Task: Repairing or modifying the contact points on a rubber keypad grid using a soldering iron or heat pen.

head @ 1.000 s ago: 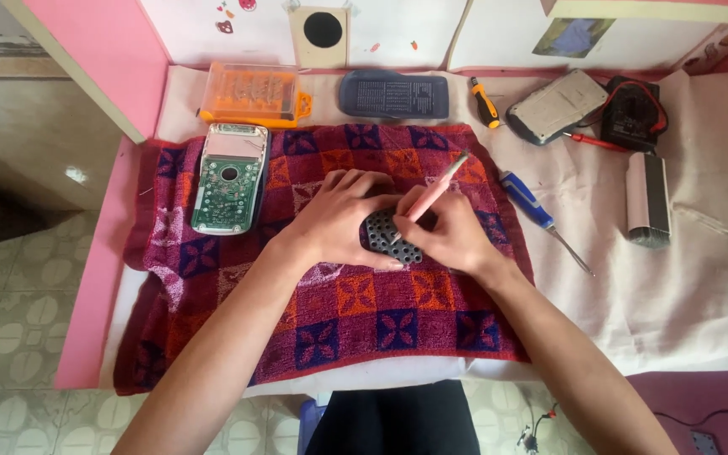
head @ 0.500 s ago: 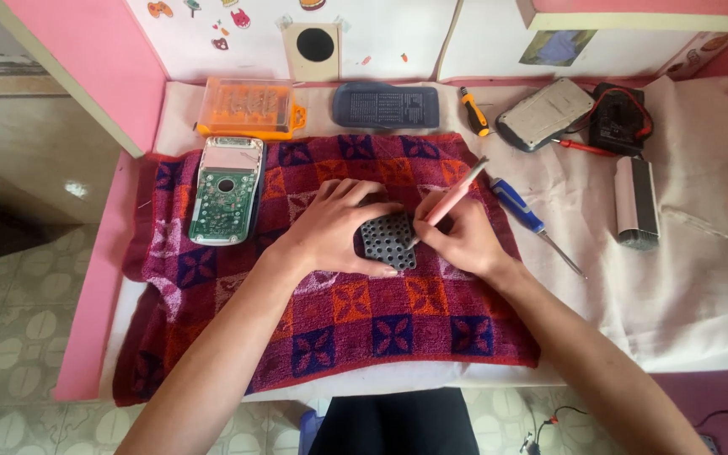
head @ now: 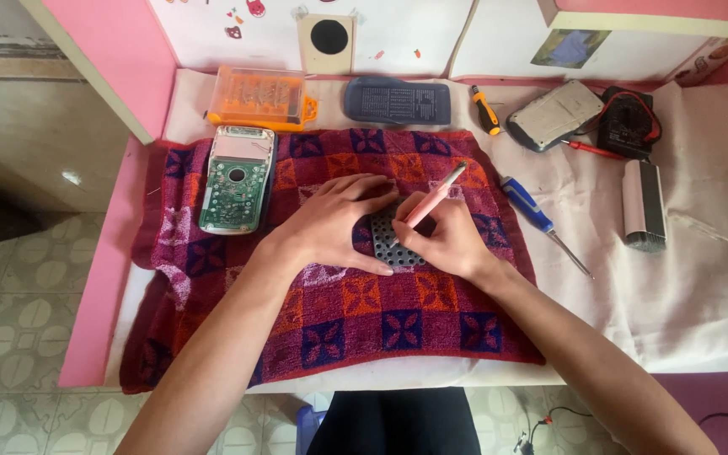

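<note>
Maroon terry cloth with orange and blue squares (head: 330,320) covered the middle of the white-draped table (head: 701,312), and on it a dark grey rubber keypad mat studded with round buttons (head: 388,243) lay between a person's two hands. The left hand (head: 339,223) rested flat on the cloth with its fingers spread, their tips touching the mat's left edge and pinning it down. The right hand (head: 448,244) pinched a slim pink pen-like tool (head: 433,199) between thumb and fingers, its lower end pressed among the buttons and its upper end tilted away from the body. By the look of it, the step in hand was cleaning or picking at the keypad, part of servicing an opened calculator; any further stroke would call for the left hand's steady hold so the limp mat could not slide. A green circuit board in its pale case half (head: 236,179) lay on the cloth to the left, well apart. Beyond the cloth sat an orange bit box (head: 259,95), a dark keypad cover (head: 398,101), a blue-handled screwdriver (head: 532,212) and a black multimeter (head: 625,122).
</note>
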